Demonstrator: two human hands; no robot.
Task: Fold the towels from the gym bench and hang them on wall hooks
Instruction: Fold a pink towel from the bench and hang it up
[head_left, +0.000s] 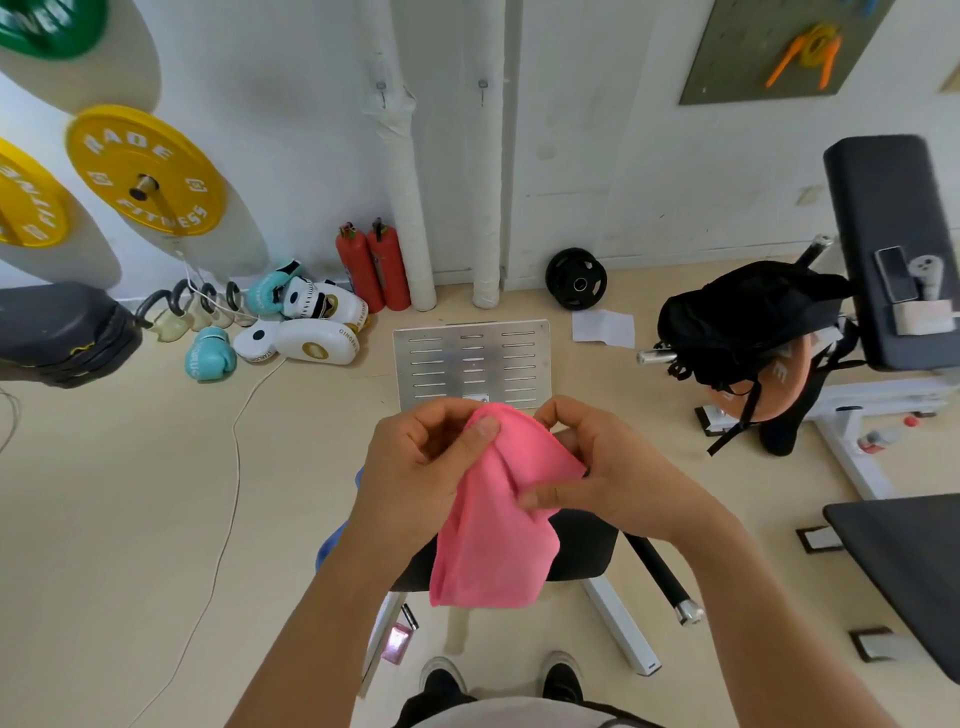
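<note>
A pink towel hangs folded in front of me, held at its top by both hands. My left hand pinches the upper left edge between thumb and fingers. My right hand grips the upper right edge, its thumb pressed on the cloth. Under the towel is a black gym bench seat, and a bit of blue cloth shows behind my left forearm. Two small wall hooks are on the white wall ahead, both bare.
A metal slotted plate lies on the floor ahead. Red extinguishers, boxing gloves and kettlebells stand by the wall at left. A black backpack rests on a bench at right. White bench legs flank my feet.
</note>
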